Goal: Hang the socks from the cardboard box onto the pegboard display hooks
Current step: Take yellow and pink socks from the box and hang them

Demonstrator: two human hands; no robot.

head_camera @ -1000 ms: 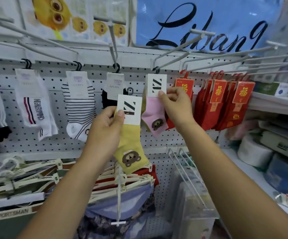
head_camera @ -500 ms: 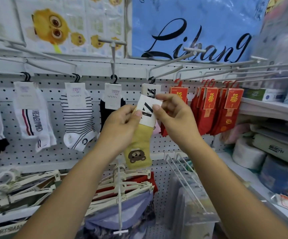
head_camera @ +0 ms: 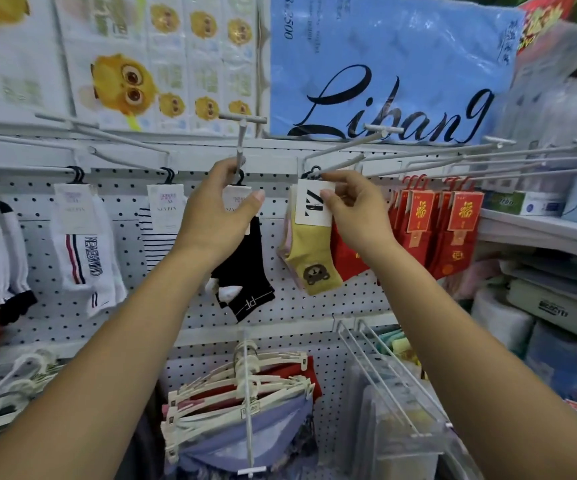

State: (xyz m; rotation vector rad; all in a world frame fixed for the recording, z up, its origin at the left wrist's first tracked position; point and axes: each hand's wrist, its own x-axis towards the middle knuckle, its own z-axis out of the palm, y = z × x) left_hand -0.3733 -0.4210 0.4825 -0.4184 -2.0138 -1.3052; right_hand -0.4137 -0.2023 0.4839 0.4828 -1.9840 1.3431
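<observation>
While the right hand (head_camera: 356, 209) pinches the yellow sock (head_camera: 311, 261) by its card on the pegboard hook (head_camera: 342, 152), the left hand (head_camera: 218, 213), having released that sock, now grips the neighbouring hook (head_camera: 240, 147).

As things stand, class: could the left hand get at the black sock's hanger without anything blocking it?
Probably yes. The left hand is already raised at the hook where the black sock hangs, its fingers by the hanger; the right hand is busy with the yellow bear sock alongside.
</observation>
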